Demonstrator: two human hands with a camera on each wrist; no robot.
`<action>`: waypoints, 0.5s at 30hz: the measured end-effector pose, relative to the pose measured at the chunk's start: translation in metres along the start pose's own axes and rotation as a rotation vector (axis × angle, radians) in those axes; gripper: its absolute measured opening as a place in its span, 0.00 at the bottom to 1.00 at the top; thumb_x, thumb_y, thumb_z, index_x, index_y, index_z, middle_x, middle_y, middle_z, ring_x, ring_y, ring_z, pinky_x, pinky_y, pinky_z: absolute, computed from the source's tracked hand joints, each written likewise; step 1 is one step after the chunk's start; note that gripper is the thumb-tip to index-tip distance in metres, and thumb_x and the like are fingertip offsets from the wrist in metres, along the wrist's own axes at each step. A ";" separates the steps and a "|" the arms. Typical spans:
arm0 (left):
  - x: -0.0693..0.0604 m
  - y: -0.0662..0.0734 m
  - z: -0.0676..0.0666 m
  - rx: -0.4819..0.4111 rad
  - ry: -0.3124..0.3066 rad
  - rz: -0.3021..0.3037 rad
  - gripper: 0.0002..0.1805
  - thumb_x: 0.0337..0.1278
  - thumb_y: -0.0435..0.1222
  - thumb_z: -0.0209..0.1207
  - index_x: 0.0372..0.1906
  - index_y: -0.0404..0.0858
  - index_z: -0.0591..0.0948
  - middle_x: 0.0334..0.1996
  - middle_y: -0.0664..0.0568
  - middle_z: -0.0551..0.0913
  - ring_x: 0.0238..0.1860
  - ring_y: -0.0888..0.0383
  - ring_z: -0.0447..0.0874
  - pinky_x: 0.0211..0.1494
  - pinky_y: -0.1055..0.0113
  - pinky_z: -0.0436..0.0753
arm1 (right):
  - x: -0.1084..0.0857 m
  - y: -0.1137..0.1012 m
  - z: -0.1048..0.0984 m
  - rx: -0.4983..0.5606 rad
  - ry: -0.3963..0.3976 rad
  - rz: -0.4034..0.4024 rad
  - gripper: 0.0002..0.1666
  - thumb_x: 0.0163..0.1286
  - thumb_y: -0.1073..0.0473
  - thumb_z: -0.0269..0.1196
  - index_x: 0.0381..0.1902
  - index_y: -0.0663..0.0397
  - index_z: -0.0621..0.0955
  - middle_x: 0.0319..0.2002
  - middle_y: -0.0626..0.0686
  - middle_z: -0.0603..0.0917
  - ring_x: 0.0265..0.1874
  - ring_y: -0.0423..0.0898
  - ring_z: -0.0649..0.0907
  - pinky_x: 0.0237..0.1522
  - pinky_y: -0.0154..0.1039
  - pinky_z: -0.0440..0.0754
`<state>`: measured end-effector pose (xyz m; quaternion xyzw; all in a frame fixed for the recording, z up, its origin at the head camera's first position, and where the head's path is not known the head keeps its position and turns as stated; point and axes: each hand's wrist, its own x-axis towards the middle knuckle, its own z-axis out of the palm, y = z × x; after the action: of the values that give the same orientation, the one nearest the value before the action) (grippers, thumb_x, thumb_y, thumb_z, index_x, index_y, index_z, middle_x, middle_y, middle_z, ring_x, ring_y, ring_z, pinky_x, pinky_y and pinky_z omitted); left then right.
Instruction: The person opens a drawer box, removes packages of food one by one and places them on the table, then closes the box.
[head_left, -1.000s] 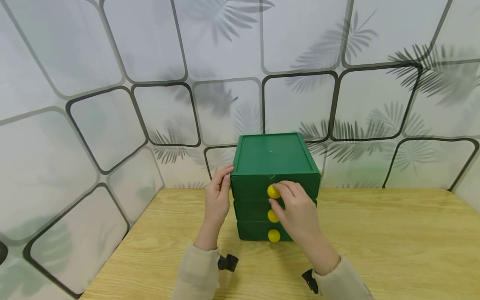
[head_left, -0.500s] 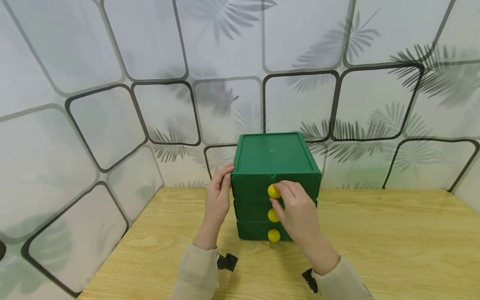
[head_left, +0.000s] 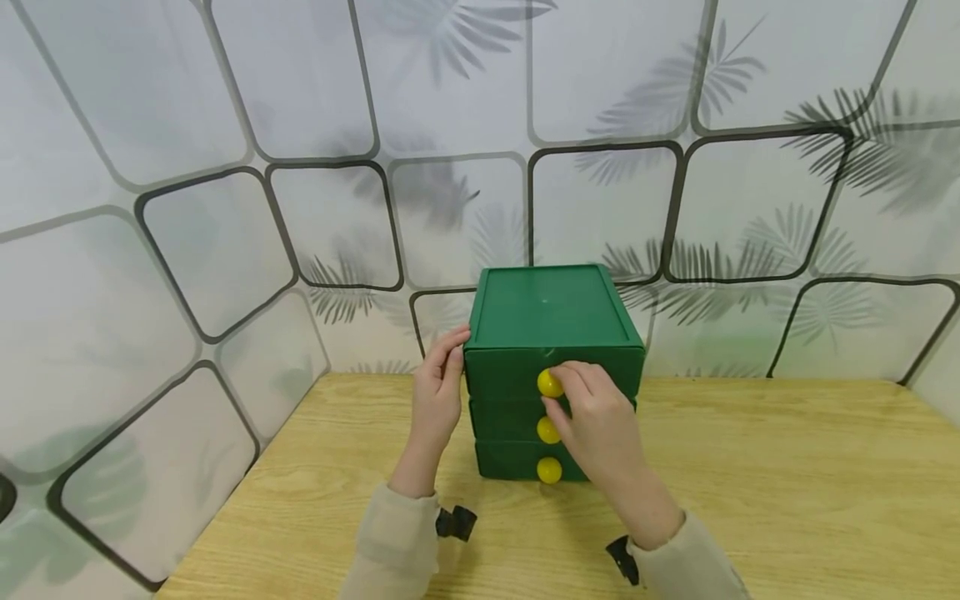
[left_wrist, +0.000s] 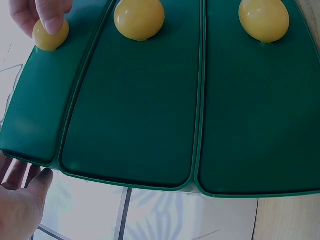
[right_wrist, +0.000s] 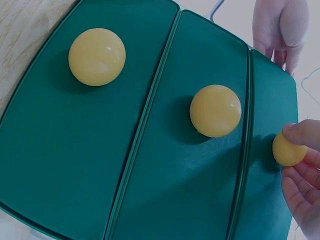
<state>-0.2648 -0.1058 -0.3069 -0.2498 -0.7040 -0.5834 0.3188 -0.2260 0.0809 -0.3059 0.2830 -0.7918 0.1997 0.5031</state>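
Right hand (head_left: 597,418) of a person pinches the top yellow knob (head_left: 549,383) between thumb and fingertips, the grip drawn in to about the width of the ball, just right of center in the frame. Left hand (head_left: 437,385), left of center, rests against the upper left edge of a green drawer cabinet (head_left: 551,304), its fingers extended and gripping nothing. The cabinet stands upright on a wood-grain table (head_left: 787,475) in the lower middle of the frame, before a wall (head_left: 457,100) patterned with leaves and rounded squares. Below the held knob, the middle knob (head_left: 547,430), partly hidden by the right hand, and the bottom knob (head_left: 549,470) are untouched. In the right wrist view, the pinch appears at the right edge, thumb above and fingers below. The top drawer front (head_left: 498,375) looks flush with the two beneath it; whatever lies inside is hidden. The step in hand appears to be working the top drawer by its knob. The next move would likely call for a straight, level pull, with the left hand bracing the cabinet against sliding.
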 end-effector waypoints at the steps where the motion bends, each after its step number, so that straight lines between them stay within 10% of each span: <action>1: 0.000 0.000 0.000 -0.001 0.001 0.001 0.16 0.66 0.33 0.42 0.51 0.30 0.74 0.54 0.42 0.71 0.57 0.55 0.66 0.54 0.64 0.70 | 0.000 0.000 0.000 0.001 -0.001 -0.004 0.19 0.39 0.69 0.73 0.31 0.65 0.78 0.33 0.57 0.79 0.32 0.51 0.77 0.34 0.41 0.78; 15: -0.001 0.002 0.000 -0.024 -0.004 0.004 0.16 0.65 0.31 0.42 0.51 0.29 0.74 0.54 0.40 0.71 0.57 0.53 0.67 0.53 0.63 0.71 | 0.002 0.004 -0.007 0.010 -0.067 -0.063 0.19 0.37 0.67 0.74 0.30 0.64 0.78 0.30 0.55 0.79 0.30 0.50 0.77 0.33 0.39 0.79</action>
<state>-0.2629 -0.1054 -0.3067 -0.2560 -0.6972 -0.5906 0.3156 -0.2239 0.0875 -0.3010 0.3168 -0.7979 0.1782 0.4809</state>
